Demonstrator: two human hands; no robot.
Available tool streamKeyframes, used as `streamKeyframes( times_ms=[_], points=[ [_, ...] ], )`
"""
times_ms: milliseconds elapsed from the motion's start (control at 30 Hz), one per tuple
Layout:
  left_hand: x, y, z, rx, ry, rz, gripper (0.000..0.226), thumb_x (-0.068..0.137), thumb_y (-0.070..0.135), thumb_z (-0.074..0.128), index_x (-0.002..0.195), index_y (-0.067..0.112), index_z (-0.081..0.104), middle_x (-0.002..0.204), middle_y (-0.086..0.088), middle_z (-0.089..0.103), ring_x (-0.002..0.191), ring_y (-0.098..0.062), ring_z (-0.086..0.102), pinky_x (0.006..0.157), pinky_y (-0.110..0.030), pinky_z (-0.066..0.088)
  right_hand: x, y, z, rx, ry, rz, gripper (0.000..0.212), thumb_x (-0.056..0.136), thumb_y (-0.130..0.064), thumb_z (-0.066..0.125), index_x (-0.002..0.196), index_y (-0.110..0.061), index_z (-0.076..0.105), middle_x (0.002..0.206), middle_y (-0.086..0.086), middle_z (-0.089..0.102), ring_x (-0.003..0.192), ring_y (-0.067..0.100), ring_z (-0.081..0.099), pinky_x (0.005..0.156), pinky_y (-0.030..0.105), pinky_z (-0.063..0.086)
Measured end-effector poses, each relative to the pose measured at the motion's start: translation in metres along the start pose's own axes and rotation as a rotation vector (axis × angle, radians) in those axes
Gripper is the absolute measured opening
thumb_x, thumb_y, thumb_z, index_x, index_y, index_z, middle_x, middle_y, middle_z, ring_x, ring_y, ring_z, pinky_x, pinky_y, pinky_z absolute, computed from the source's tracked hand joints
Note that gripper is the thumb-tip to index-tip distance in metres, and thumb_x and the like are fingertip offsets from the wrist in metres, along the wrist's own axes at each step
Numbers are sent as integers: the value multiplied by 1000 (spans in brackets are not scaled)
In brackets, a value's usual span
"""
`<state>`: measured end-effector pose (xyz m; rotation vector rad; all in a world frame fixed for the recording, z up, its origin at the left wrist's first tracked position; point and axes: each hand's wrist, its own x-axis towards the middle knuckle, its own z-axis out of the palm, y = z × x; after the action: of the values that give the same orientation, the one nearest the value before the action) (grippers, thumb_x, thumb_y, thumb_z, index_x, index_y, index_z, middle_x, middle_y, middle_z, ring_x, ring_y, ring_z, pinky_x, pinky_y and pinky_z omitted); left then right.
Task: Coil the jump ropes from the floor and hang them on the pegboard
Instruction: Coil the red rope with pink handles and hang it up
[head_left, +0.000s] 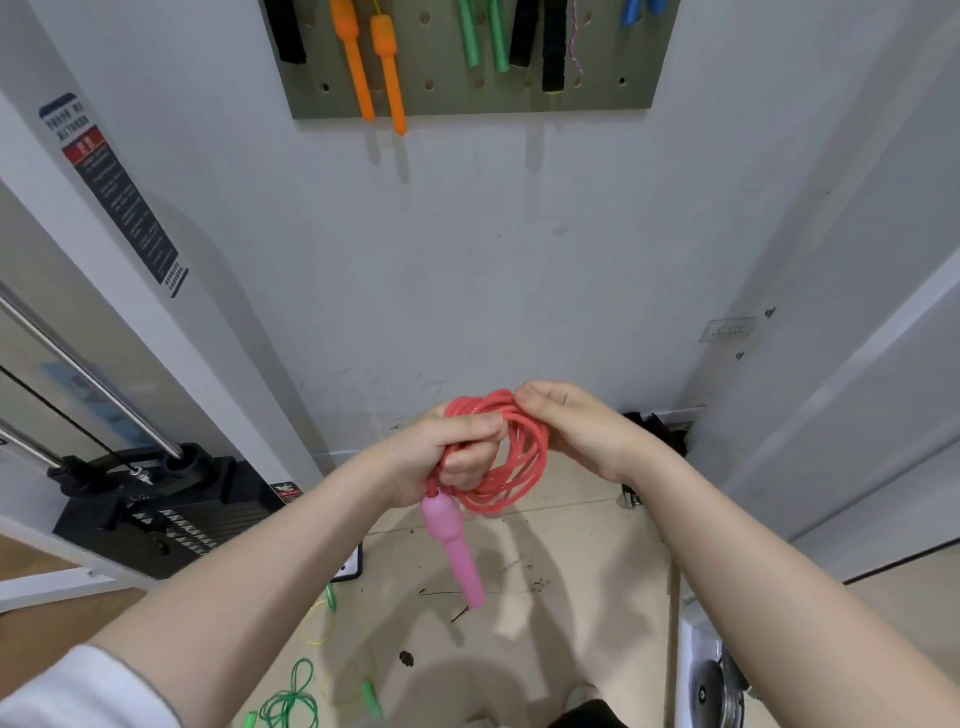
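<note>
A red jump rope (524, 457) is coiled into several loops between my hands, in front of the white wall. My left hand (447, 457) grips the coil, and a pink handle (452, 540) hangs down below that fist. My right hand (571, 426) pinches the top right of the coil with curled fingers. The grey-green pegboard (457, 98) is high on the wall, with orange handles (374, 62), green handles (483, 36) and black handles hanging from it. On the floor at the bottom left lie a green jump rope (291, 701) and a thin yellow rope (317, 623).
A black weight-stack machine (166, 509) with chrome rods stands at the left. At the bottom right sits a white appliance (706, 670). A dark object (654, 431) lies at the base of the wall to the right. The floor is beige tile.
</note>
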<state>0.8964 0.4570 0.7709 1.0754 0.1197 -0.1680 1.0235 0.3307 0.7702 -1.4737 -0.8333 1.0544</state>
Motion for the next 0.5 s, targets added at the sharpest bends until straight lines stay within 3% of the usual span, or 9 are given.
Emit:
streamKeyframes(
  times_ms=[100, 200, 267, 333, 400, 500],
  points=[
    [-1, 1, -2, -182, 45, 154, 40, 56, 37, 85, 53, 16, 51, 31, 12, 34, 25, -2, 21, 33, -15, 23, 4, 15, 0, -22, 17, 31, 61, 86, -61, 42, 77, -3, 56, 66, 13, 50, 60, 18, 47, 61, 21, 44],
    [2, 14, -4, -451, 230, 346, 30, 69, 32, 70, 50, 19, 52, 37, 11, 36, 30, -2, 24, 34, -13, 30, 2, 34, 6, -342, -12, 131, 37, 99, -34, 38, 73, -12, 53, 57, 3, 46, 54, 12, 43, 61, 26, 36],
    [8, 20, -11, -509, 420, 376, 35, 86, 30, 51, 55, 15, 59, 48, 6, 56, 38, -2, 48, 39, -13, 41, 2, 45, 13, -585, -74, 176, 16, 97, -15, 41, 85, -13, 52, 61, -3, 46, 54, 9, 43, 59, 26, 39],
    [14, 17, -17, -429, 545, 360, 34, 97, 25, 40, 75, 9, 60, 66, 0, 71, 55, -7, 66, 48, -15, 51, 2, 40, 24, -802, -164, 183, 17, 93, -8, 40, 104, -13, 52, 68, -4, 48, 56, 11, 48, 58, 25, 42],
    [19, 8, -17, -207, 624, 310, 24, 99, 20, 39, 85, 6, 54, 77, -3, 74, 67, -8, 70, 58, -16, 55, 4, 26, 35, -1033, -280, 136, 30, 91, -9, 44, 120, -11, 50, 85, 2, 58, 74, 20, 58, 65, 27, 41],
    [23, -7, -8, 194, 655, 207, 20, 97, 14, 44, 93, 0, 58, 90, -7, 69, 66, -1, 67, 63, -15, 53, 7, 3, 49, -1384, -351, 29, 29, 93, -15, 45, 119, -4, 53, 116, 15, 59, 106, 30, 56, 78, 32, 42]
  ],
)
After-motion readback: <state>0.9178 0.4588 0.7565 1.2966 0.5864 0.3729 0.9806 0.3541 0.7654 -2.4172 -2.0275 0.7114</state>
